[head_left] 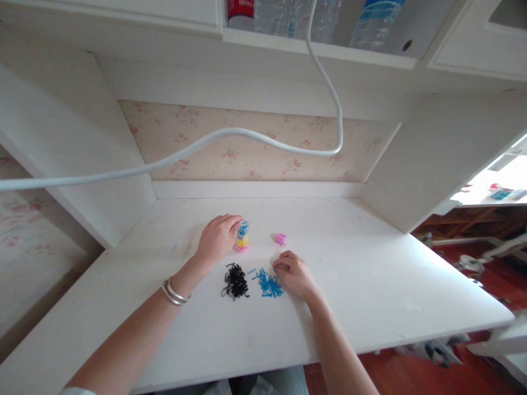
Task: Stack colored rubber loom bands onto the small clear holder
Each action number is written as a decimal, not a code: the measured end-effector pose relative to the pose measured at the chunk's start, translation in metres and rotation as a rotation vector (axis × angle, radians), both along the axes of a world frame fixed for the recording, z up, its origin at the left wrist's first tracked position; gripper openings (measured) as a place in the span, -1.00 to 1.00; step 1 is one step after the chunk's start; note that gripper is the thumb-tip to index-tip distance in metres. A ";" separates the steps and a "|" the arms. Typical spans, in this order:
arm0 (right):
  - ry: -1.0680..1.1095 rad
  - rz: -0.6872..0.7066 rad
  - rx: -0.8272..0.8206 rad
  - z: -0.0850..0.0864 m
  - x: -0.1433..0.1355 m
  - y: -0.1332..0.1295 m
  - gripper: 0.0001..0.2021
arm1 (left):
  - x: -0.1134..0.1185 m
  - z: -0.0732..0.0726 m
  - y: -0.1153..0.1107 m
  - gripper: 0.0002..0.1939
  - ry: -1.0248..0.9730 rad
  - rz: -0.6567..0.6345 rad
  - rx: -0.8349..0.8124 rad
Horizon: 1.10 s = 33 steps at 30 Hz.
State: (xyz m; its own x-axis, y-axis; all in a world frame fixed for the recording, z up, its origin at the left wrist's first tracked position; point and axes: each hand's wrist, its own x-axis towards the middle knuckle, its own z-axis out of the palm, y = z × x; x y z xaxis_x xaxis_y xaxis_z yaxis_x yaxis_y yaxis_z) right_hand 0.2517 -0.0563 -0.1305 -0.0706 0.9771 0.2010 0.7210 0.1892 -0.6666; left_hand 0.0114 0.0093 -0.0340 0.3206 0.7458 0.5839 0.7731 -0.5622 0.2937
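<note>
My left hand (220,236) is closed around the upper part of a small clear bottle (242,237), which stands upright on the white table. Layers of pink, yellow, white and blue show inside it. At the right edge of a pile of blue rubber bands (268,283), my right hand (293,272) has its fingers pinched together at the bands; what lies between the fingertips is too small to make out. A heap of black rubber bands (236,282) sits left of the blue ones. Behind my right hand lies a pink cap (281,239).
A white cable (230,133) hangs across the view above the table (370,274). Overhead is a shelf with several plastic bottles (376,24). White side panels (444,137) flank the table, and a floral back wall (247,159) closes it behind.
</note>
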 end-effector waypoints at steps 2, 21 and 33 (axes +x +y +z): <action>0.004 0.003 -0.005 0.001 0.001 0.000 -0.78 | -0.001 0.000 0.000 -0.79 0.002 0.008 0.000; 0.164 -0.041 0.027 -0.001 -0.001 0.002 -0.86 | 0.008 -0.049 -0.073 -0.81 0.064 -0.126 -0.235; 0.415 -0.292 0.211 0.006 -0.018 0.011 -0.76 | 0.028 -0.061 -0.080 -0.78 0.353 -0.058 -0.251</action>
